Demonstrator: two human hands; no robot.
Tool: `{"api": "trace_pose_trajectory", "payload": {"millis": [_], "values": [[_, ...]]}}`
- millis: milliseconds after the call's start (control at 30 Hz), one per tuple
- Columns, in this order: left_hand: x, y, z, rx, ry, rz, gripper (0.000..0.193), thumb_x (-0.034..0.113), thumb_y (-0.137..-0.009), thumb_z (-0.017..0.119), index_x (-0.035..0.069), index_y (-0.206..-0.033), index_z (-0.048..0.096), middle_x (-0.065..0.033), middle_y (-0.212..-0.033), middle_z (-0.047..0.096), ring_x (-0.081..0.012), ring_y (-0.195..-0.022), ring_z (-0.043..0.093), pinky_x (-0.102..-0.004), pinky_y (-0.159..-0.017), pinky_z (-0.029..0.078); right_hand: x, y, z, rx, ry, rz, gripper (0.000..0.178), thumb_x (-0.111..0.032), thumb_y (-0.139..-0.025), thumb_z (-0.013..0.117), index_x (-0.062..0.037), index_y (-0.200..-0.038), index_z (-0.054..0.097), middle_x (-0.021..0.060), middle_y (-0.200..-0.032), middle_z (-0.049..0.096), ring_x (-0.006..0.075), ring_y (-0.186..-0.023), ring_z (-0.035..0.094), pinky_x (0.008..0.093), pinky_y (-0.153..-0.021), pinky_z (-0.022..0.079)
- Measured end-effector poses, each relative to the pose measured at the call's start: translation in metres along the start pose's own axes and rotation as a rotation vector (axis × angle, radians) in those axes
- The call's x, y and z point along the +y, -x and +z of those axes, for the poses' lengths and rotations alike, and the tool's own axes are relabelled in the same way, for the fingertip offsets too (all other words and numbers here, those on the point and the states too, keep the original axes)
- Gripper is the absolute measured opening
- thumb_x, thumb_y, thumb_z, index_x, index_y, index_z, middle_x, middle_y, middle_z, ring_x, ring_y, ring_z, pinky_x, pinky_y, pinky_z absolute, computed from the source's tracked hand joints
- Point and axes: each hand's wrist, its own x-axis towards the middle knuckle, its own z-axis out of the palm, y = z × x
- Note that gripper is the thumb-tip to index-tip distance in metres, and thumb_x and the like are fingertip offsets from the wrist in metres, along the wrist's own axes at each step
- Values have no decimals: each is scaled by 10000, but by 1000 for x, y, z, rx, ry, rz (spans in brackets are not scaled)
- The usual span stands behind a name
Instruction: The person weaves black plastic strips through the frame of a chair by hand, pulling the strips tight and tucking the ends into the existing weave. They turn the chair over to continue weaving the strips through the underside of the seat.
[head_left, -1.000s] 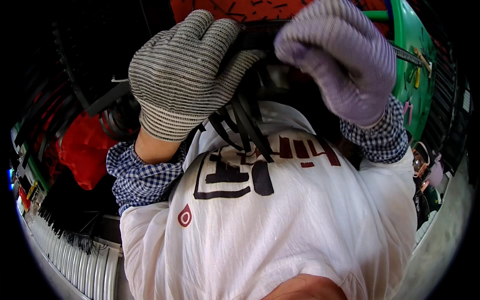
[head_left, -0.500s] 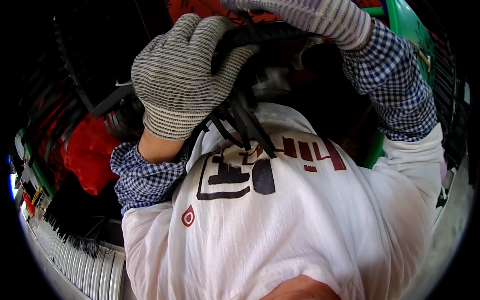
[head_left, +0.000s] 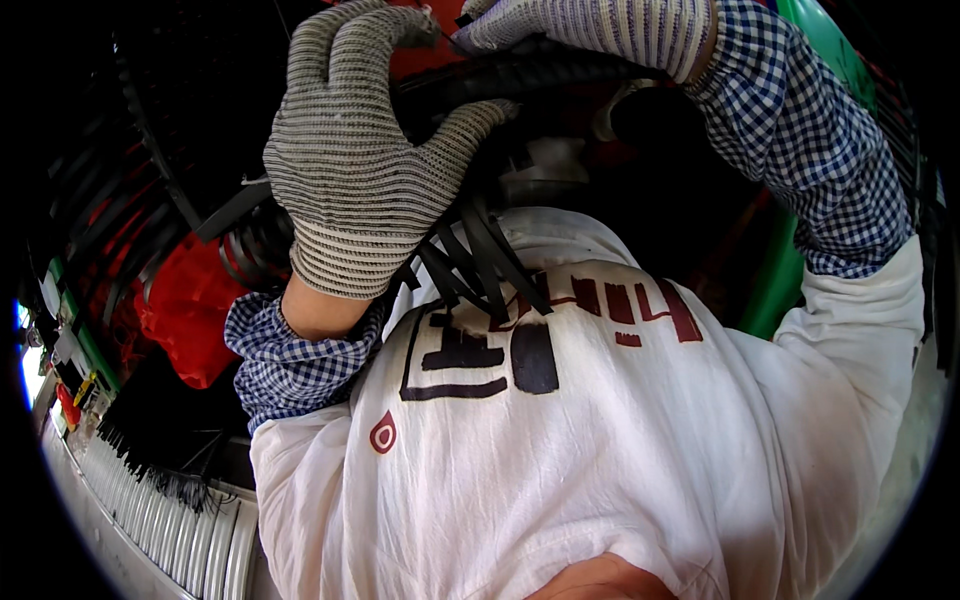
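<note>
My left hand (head_left: 360,150), in a grey striped knit glove, is at the upper left with its thumb and fingers curved round a dark bundle of flat black strips (head_left: 540,75). Loose strip ends (head_left: 485,255) hang below its thumb and lie against my white top. At the top edge my right hand (head_left: 600,30), in a pale striped glove, bends its fingers towards the left fingertips. A small black strip end (head_left: 463,19) shows at its fingertips, which are partly cut off by the frame.
Curved black strips and a red cloth-like piece (head_left: 185,310) lie beyond my left forearm. A green curved surface (head_left: 825,45) stands by my right sleeve. Silvery ribbed bars (head_left: 190,530) run at the lower left, with black bristle-like ends (head_left: 165,485) above them.
My left hand has spread its fingers upward from a more curled grip. My right hand has shifted slightly, its fingertips now lower and close to the left fingers. The hanging strips have moved a little.
</note>
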Motion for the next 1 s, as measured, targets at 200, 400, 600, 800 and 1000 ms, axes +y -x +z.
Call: {"api": "trace_pose_trajectory", "payload": {"millis": [200, 400, 600, 800, 1000], "values": [[2, -3, 1, 105, 27, 83, 454, 318, -739, 893, 135, -1135, 767, -52, -1114, 727, -245, -1026, 694, -356, -849, 596, 9, -3, -1, -11, 36, -15, 289, -317, -971, 698, -57, -1066, 779, 87, -946, 754, 208, -864, 686, 356, -785, 547], [6, -7, 5, -37, 9, 254, 374, 245, -745, 881, 125, -1088, 793, -54, -1132, 743, -255, -1053, 685, -364, -901, 582, 17, -5, -1, -3, 91, -46, 294, -314, -980, 675, -53, -1068, 776, 104, -955, 754, 241, -885, 690, 370, -796, 550], [11, -10, 10, -109, -46, 320, 366, 235, -768, 856, 116, -1107, 786, -56, -1106, 745, -273, -1032, 684, -377, -902, 577, 24, -6, 0, 18, 147, -77, 300, -311, -990, 651, -48, -1070, 772, 121, -963, 753, 274, -906, 694, 385, -806, 554], [15, -15, 16, -145, -99, 352, 369, 242, -799, 834, 115, -1141, 777, -64, -1149, 736, -280, -1070, 675, -384, -965, 551, 38, -15, -1, 40, 185, -101, 308, -308, -999, 628, -44, -1073, 768, 138, -972, 752, 307, -927, 698, 399, -817, 557], [35, -38, 23, -209, 49, 281, 382, 157, -724, 840, 30, -1075, 758, -104, -1053, 703, -318, -1022, 631, -438, -935, 499, 56, -25, -11, 109, 258, -146, 316, -305, -1009, 605, -40, -1075, 765, 155, -981, 751, 340, -949, 701, 413, -827, 561]]}}
